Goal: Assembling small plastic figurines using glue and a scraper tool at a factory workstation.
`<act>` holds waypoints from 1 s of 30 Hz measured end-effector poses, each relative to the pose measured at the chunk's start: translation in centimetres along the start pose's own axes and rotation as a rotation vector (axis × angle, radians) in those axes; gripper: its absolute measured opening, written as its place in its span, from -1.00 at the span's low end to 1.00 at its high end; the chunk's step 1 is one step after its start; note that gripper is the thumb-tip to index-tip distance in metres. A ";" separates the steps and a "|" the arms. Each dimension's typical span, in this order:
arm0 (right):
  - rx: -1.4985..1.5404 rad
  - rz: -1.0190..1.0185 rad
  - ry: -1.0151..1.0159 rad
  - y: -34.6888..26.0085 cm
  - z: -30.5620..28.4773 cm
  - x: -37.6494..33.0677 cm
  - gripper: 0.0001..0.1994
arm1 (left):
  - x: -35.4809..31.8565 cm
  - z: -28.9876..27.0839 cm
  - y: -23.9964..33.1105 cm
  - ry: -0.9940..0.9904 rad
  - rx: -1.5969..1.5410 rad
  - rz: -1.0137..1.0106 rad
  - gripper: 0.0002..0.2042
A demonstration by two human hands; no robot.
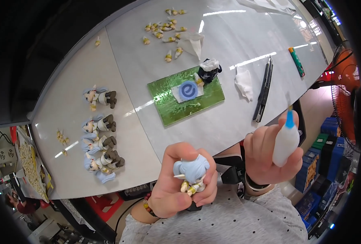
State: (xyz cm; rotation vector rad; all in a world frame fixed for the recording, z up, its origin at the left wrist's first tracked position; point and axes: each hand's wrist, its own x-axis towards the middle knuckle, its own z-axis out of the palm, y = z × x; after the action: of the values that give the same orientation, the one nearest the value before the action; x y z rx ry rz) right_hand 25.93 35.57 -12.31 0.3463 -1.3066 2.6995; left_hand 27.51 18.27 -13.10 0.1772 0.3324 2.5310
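Blue-haired figurine (191, 173) clasped in the left hand (176, 185) should stay steady while the right hand (269, 156), gripping the blue-tipped glue bottle (286, 140), brings its nozzle close.

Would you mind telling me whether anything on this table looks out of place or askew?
One small part lies alone near the table's far left edge, apart from the main scatter of parts. Otherwise nothing stands out.
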 end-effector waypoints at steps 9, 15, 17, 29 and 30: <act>-0.129 -0.172 0.081 0.1 0.4 -0.7 -0.61 | 0.1 0.2 0.2 -0.006 0.086 0.119 -0.39; -0.373 -0.351 -0.048 1.0 1.2 -1.1 -0.49 | 0.2 0.3 -0.3 0.066 0.236 0.234 -0.36; -0.417 -0.358 -0.043 1.0 1.4 -1.2 -0.49 | 0.2 0.3 -0.3 0.065 0.262 0.257 -0.37; -0.583 -0.465 -0.135 0.5 1.0 -1.2 -0.49 | 0.1 0.4 -0.4 0.060 0.348 0.271 -0.38; -0.595 -0.388 -0.240 -0.4 0.7 -1.0 -0.56 | 0.1 0.4 -0.4 0.076 0.351 0.278 -0.39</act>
State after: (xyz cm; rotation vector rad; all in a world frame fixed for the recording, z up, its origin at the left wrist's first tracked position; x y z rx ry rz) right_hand 27.09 35.27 -11.90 0.7654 -1.8001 1.8918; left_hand 27.74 18.72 -12.82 0.2787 0.8349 2.7370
